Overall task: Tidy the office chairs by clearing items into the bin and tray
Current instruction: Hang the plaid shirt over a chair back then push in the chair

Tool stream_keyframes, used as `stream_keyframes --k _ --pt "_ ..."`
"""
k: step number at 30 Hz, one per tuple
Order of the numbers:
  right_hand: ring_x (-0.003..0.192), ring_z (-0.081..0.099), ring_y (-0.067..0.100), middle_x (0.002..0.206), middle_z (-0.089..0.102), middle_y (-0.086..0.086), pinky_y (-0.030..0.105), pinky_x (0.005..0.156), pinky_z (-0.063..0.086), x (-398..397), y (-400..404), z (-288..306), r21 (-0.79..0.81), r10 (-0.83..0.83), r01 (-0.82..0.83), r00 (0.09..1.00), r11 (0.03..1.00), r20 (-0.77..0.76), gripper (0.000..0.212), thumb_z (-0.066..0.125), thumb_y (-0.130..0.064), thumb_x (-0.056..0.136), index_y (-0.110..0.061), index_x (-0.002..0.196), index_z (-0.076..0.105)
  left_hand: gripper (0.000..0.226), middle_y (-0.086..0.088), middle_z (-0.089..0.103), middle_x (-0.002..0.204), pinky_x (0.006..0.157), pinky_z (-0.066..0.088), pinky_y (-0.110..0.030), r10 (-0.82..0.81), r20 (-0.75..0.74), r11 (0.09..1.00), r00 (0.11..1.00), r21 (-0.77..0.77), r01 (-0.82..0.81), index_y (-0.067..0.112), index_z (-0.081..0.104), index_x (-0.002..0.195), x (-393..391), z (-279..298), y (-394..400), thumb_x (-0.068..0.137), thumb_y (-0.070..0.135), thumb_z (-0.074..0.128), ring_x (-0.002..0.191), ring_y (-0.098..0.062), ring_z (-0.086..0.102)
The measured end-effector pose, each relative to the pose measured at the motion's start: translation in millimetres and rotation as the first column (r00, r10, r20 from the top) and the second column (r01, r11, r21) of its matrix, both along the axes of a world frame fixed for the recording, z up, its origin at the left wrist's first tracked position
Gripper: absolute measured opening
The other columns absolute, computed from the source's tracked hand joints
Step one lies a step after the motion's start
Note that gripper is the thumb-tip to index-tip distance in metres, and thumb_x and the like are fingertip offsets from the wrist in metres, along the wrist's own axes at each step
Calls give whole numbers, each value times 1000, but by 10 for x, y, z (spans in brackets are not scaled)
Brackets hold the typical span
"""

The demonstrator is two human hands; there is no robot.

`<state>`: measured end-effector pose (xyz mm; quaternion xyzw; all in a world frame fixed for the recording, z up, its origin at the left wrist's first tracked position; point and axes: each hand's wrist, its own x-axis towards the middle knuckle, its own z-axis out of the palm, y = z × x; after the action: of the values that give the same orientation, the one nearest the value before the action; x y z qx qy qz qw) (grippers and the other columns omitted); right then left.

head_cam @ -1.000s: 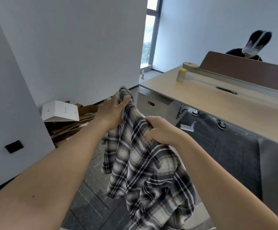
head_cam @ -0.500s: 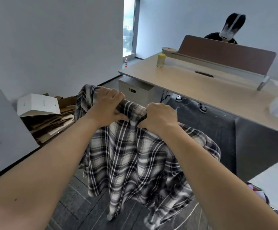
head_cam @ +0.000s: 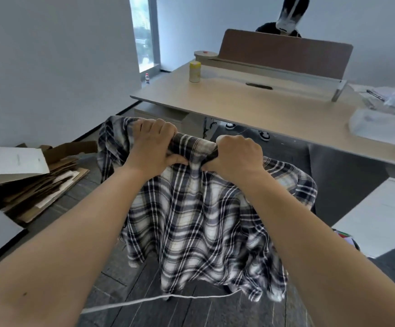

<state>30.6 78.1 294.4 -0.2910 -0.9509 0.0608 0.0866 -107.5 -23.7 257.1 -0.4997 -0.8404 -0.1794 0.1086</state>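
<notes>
Between desk (head_cam: 250, 109) and cardboard pile (head_cam: 50, 185), left hand (head_cam: 152, 145) and right hand (head_cam: 237, 154) each clench the plaid shirt (head_cam: 198, 220). Its trailing hem could snag the floor cable (head_cam: 144, 300), I'd judge.

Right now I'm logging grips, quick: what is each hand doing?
Left hand: closed, gripping the plaid shirt at its top edge.
Right hand: closed, gripping the same shirt beside it.

An office: long desk (head_cam: 250, 109) with divider (head_cam: 286, 53) (brown).
</notes>
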Motion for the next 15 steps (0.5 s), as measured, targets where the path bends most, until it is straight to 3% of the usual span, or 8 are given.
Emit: stream_keyframes --k 4,9,12,15 --pt "77 47 24 79 50 3 30 67 35 110 185 13 8 -42 42 999 999 -7 34 68 -41 74 -12 82 51 65 -24 52 111 99 27 -45 -61 -48 997 997 36 63 -4 50 108 45 -13 235 65 41 72 108 -38 43" --pt "92 60 30 86 60 6 31 67 36 206 248 2 55 -108 107 994 993 10 41 66 -47 74 -14 78 43 64 -18 48 118 98 23 -35 -136 -13 990 991 23 136 0 46 112 113 6 419 70 44 67 114 -32 38" --pt "94 61 30 88 59 5 33 69 37 288 232 -16 77 -162 162 987 984 0 46 63 -53 74 -14 83 43 64 -10 50 122 104 22 -40 -158 3 987 987 -28 158 10 46 113 107 77 477 69 52 64 118 -28 37" --pt "102 59 28 108 63 8 41 92 38 416 253 -98 150 -289 286 957 946 -3 55 59 -57 76 -10 103 50 63 -8 52 123 107 23 -44 -219 61 973 974 -60 222 14 48 114 8 163 502 67 50 68 121 -28 38"
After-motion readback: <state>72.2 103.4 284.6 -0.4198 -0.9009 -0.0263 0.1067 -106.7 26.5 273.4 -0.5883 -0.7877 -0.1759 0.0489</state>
